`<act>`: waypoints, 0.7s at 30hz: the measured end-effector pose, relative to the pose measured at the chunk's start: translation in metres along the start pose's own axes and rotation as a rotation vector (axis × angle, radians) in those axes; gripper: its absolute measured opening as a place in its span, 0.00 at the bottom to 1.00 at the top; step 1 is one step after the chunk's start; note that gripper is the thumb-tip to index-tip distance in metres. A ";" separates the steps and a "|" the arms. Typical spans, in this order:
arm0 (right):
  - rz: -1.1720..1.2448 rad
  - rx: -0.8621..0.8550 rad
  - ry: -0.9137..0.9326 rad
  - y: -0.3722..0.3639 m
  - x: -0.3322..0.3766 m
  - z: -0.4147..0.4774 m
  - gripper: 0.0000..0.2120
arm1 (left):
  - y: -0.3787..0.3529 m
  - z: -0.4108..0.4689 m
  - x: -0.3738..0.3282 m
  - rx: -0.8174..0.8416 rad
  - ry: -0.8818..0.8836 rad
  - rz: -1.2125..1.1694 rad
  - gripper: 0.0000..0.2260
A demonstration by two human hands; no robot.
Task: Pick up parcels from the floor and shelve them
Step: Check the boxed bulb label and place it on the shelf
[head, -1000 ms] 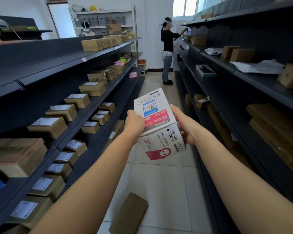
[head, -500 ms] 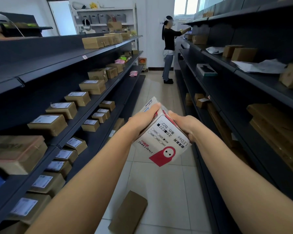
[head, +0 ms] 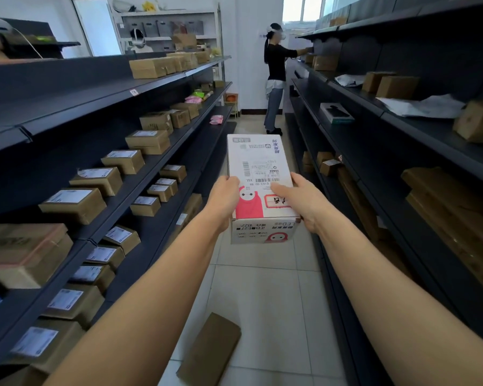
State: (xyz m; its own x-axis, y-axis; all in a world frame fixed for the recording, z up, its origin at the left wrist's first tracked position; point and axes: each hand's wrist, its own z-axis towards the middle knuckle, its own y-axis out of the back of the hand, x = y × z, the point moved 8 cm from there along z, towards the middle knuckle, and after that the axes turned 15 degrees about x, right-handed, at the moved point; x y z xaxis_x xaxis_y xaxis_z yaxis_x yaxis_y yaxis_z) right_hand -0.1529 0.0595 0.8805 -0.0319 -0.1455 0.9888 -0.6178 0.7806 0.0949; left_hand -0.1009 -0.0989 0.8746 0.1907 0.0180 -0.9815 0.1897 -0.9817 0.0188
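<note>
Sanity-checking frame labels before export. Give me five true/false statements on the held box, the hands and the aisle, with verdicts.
1. Both hands grip the white printed box. True: left hand on its left edge, right hand on its right.
2. The box's shipping label faces the camera. True.
3. The floor is clear of parcels. False: a flat brown parcel lies on the tiles near the bottom of the view.
4. The box rests on a shelf. False: it is held in mid-aisle, touching no shelf.
5. Another person stands at the far end of the aisle. True.
</note>
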 end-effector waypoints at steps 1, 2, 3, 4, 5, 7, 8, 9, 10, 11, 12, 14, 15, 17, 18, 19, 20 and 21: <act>0.027 -0.001 0.031 -0.001 0.000 0.000 0.10 | 0.002 0.000 -0.003 -0.027 -0.030 0.007 0.13; 0.058 0.010 0.061 -0.002 0.001 0.000 0.10 | 0.005 -0.002 -0.006 -0.057 -0.059 0.005 0.11; 0.085 0.021 0.084 -0.004 0.002 -0.001 0.11 | 0.008 -0.003 -0.008 -0.079 -0.082 -0.008 0.09; 0.108 0.032 0.099 -0.005 0.005 -0.001 0.13 | 0.010 -0.004 -0.008 -0.092 -0.103 -0.028 0.07; 0.126 0.043 0.114 -0.006 0.007 -0.002 0.13 | 0.010 -0.004 -0.008 -0.094 -0.122 -0.050 0.06; 0.156 0.060 0.158 -0.009 0.014 -0.005 0.11 | 0.009 -0.005 -0.006 -0.095 -0.159 -0.102 0.05; 0.170 0.062 0.180 -0.010 0.017 -0.005 0.11 | 0.008 -0.006 -0.006 -0.097 -0.180 -0.131 0.04; 0.186 0.057 0.199 -0.010 0.019 -0.006 0.11 | 0.008 -0.007 -0.005 -0.099 -0.200 -0.155 0.05; 0.201 0.044 0.220 -0.010 0.021 -0.008 0.11 | 0.007 -0.008 -0.006 -0.099 -0.221 -0.169 0.06; 0.212 0.030 0.241 -0.010 0.022 -0.009 0.11 | 0.007 -0.009 -0.008 -0.100 -0.246 -0.172 0.07; 0.221 0.018 0.261 -0.011 0.023 -0.010 0.12 | 0.006 -0.010 -0.012 -0.100 -0.275 -0.167 0.08; 0.242 -0.005 0.295 -0.012 0.027 -0.013 0.16 | 0.005 -0.014 -0.020 -0.100 -0.338 -0.152 0.10; 0.249 -0.019 0.314 -0.011 0.030 -0.014 0.18 | 0.004 -0.017 -0.025 -0.098 -0.372 -0.142 0.11; 0.250 -0.036 0.375 -0.011 0.037 -0.018 0.20 | 0.003 -0.025 -0.034 -0.099 -0.453 -0.105 0.13; 0.249 -0.043 0.409 -0.011 0.043 -0.020 0.20 | 0.003 -0.030 -0.039 -0.103 -0.499 -0.082 0.14; 0.248 -0.051 0.438 -0.012 0.048 -0.021 0.19 | 0.003 -0.034 -0.044 -0.107 -0.543 -0.065 0.14; 0.243 -0.060 0.462 -0.013 0.053 -0.023 0.19 | 0.003 -0.038 -0.048 -0.109 -0.581 -0.058 0.15; 0.236 -0.067 0.484 -0.014 0.058 -0.024 0.19 | 0.003 -0.040 -0.053 -0.107 -0.612 -0.058 0.15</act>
State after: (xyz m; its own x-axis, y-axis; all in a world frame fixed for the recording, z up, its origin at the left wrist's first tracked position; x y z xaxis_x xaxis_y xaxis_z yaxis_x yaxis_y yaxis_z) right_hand -0.1276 0.0548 0.9392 0.2117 0.3228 0.9225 -0.5861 0.7973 -0.1445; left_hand -0.0715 -0.0953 0.9343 -0.4036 -0.0721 -0.9121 0.2845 -0.9573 -0.0503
